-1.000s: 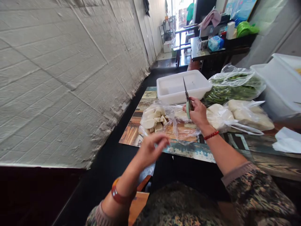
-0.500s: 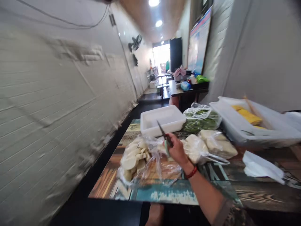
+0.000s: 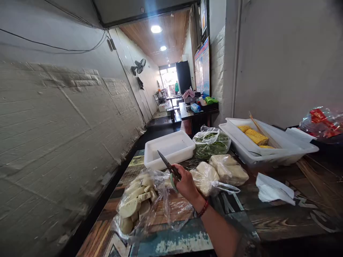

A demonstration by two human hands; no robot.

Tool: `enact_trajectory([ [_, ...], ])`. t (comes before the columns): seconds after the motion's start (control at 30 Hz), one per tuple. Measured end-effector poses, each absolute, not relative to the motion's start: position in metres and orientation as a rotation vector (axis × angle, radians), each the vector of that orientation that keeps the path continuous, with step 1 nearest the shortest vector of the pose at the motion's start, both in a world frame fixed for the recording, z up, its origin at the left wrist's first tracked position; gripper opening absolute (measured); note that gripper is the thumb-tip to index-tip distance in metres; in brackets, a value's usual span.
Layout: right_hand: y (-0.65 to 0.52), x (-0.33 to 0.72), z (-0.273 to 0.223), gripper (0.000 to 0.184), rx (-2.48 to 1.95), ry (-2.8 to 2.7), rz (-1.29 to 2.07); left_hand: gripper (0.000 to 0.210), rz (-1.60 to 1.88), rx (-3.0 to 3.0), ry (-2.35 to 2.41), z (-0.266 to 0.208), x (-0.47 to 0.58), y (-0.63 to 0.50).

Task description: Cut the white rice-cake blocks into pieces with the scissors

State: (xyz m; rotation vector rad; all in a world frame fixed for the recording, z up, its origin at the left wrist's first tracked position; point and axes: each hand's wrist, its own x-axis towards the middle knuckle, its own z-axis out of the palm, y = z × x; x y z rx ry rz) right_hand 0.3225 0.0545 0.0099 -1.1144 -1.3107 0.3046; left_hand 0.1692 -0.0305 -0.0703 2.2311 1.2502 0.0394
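My right hand (image 3: 184,185), with a red beaded bracelet at the wrist, is closed around a pair of scissors (image 3: 171,170). Their dark blades point up and to the left, and a pale green handle loop shows below the fingers. Left of the hand, thick pale slices (image 3: 134,203) of some food lie in an opened clear plastic bag (image 3: 170,210). To its right sit clear bags of off-white blocks (image 3: 227,169). Beyond the scissors stands a white plastic tub (image 3: 150,150) with nothing visible inside. My left hand is out of view.
A bag of green vegetables (image 3: 210,144) sits beside the tub. Stacked white trays (image 3: 254,157) hold corn pieces (image 3: 255,136) and wooden sticks. Crumpled white paper (image 3: 274,189) lies on the wood-patterned table (image 3: 273,221). A wall (image 3: 53,150) runs along the left.
The view has turned, so the table's contents appear further left and lower, and more of its right side shows. The scissors remain in my right hand. A patch of skin below the table edge has left view.
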Motion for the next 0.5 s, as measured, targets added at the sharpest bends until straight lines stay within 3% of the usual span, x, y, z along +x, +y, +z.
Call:
enact_trajectory([
  [0.2,0.047,0.324,0.000,0.040,-1.148,-1.309,0.348,0.012,0.192,1.941,1.384,-0.078,0.114,-0.081],
  [0.4,0.045,0.325,-0.006,0.038,-1.194,-1.316,0.354,0.018,0.935,1.912,1.315,0.020,0.085,-0.071],
  [0.5,0.042,0.324,-0.008,0.039,-1.176,-1.312,0.367,0.017,1.119,2.124,1.412,0.054,0.092,-0.024],
])
